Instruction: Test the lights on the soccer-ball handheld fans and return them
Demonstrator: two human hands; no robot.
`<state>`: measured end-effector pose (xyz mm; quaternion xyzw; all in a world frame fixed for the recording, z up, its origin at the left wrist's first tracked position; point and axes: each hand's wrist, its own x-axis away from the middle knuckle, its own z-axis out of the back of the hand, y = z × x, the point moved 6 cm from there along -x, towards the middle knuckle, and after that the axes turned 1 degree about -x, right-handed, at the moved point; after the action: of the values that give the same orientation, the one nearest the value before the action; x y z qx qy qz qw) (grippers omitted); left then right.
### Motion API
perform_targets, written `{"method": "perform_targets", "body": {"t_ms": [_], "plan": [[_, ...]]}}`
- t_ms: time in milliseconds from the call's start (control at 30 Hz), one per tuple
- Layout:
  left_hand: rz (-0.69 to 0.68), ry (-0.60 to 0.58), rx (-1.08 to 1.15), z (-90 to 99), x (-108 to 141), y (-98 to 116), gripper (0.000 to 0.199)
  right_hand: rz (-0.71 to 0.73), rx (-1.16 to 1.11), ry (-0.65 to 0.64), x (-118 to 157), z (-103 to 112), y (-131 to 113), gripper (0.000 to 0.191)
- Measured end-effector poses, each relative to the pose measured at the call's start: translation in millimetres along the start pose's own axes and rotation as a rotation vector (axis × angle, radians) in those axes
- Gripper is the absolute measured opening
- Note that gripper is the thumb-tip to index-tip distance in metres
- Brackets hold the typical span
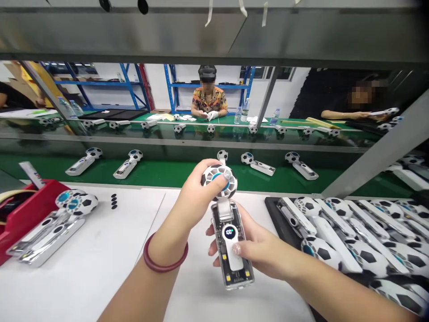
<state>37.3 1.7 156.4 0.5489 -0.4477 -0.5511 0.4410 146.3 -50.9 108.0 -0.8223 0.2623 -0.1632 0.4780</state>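
Observation:
Between my hands is a handheld fan (229, 250) with a soccer-ball head and a clear body; its small round display is lit and reads about 100. My left hand (197, 192) wraps round the ball head, thumb across its blue centre. Around the body closes my right hand (254, 243), its thumb on the white strip below the display and its fingers behind. A dark red bracelet (166, 268) circles my left wrist. Two similar fans (53, 239) lie on the white table at the left, leaning against a red bin.
At the right, a black tray (273, 210) carries several fans in rows. More fans (300, 165) lie along the green conveyor belt (181, 172) ahead. Several black discs (114, 201) lie near the red bin (30, 219). A slanted metal post (372, 147) rises at right. Co-workers (209, 100) sit across.

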Motion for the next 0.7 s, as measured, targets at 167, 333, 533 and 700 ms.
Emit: {"method": "perform_targets", "body": {"t_ms": [167, 333, 533, 700], "plan": [[0.016, 0.0, -0.033, -1.5, -1.5, -1.7, 0.03, -0.022, -0.011, 0.044, 0.3, 2.3, 0.1, 0.06], [0.001, -0.009, -0.033, -1.7, -2.0, -1.1, 0.029, -0.016, -0.019, 0.024, 1.2, 1.9, -0.2, 0.059], [-0.004, -0.011, -0.049, -1.8, -1.3, 1.8, 0.03, -0.02, 0.001, 0.019, 3.4, -0.4, -2.3, 0.062], [-0.009, -0.003, -0.07, -2.3, -0.7, 4.5, 0.032, -0.02, 0.002, 0.029, 3.7, 0.2, -1.6, 0.066]]}}
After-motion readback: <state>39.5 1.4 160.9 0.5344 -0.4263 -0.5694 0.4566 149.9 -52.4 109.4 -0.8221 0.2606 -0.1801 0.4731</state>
